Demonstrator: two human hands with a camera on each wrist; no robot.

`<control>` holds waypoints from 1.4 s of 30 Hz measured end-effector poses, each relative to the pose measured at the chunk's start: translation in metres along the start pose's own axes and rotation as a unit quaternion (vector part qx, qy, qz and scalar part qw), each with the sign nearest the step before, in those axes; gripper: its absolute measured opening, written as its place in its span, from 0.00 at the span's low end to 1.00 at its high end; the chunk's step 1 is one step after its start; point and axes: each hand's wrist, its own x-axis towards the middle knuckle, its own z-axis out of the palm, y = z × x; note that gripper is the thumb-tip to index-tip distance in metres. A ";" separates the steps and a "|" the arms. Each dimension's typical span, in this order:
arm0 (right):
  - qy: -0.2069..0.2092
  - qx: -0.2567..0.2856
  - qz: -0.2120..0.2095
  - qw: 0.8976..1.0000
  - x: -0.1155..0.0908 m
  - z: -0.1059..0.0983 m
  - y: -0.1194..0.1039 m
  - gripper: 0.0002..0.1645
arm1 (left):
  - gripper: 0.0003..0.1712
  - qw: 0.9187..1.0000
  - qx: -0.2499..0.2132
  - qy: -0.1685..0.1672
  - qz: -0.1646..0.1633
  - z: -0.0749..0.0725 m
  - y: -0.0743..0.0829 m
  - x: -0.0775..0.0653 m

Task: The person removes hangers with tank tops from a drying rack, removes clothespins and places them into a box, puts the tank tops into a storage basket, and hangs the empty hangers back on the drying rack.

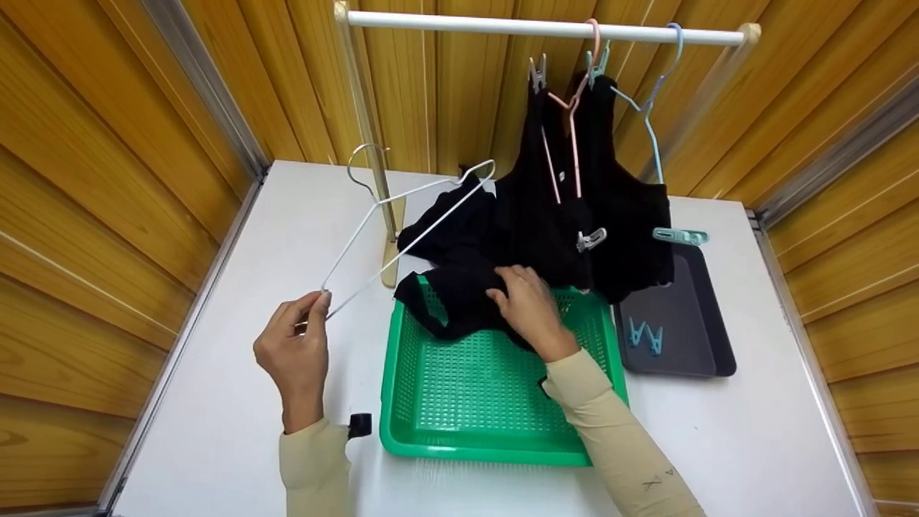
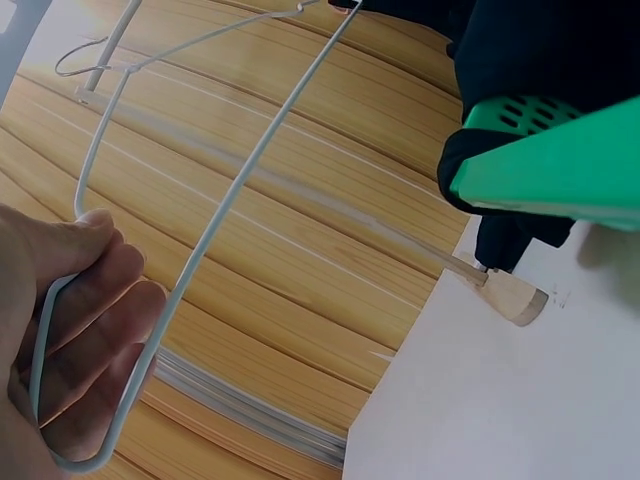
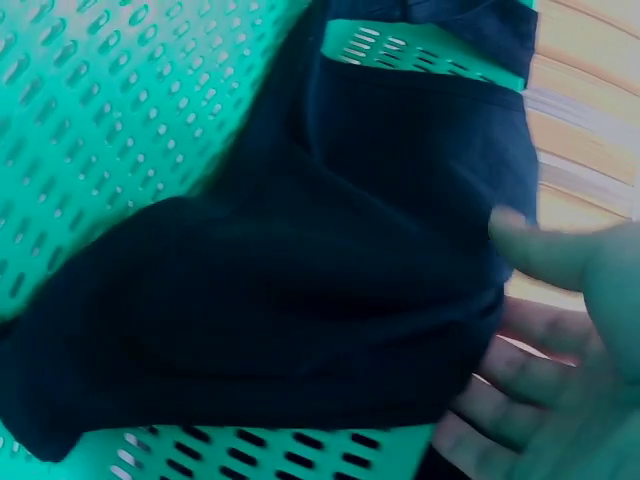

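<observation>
My left hand [image 1: 296, 345] pinches one lower corner of a white wire hanger [image 1: 423, 226] between thumb and fingers, left of the basket. In the left wrist view the hanger [image 2: 225, 205] slants up and away from the left hand [image 2: 85, 310]. My right hand [image 1: 531, 309] rests on a black garment [image 1: 467, 294] draped over the far side of a green plastic basket [image 1: 495, 454]. Seen from the right wrist, the thumb touches the cloth [image 3: 300, 290] and the other fingers lie loosely extended along its edge.
Black tops [image 1: 632, 208] hang by clothespins from a pink hanger [image 1: 574, 129] on a white rail [image 1: 502, 25]; a blue hanger [image 1: 650, 122] hangs beside it. A dark grey tray [image 1: 689, 316] with teal clothespins [image 1: 653, 339] lies right of the basket. Wood-patterned walls enclose the white table [image 1: 775, 402].
</observation>
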 end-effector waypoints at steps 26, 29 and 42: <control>0.190 0.590 0.134 0.774 0.046 0.000 -0.028 0.09 | 0.05 1.000 0.007 0.011 -0.011 -0.001 -0.004 -0.004; 0.191 0.691 0.080 0.693 0.048 -0.011 -0.040 0.14 | 0.05 1.000 0.012 0.012 -0.005 -0.001 -0.004 -0.003; 0.189 0.349 -0.089 0.913 0.001 -0.025 -0.044 0.13 | 0.06 1.000 0.025 0.013 0.001 0.003 -0.003 -0.004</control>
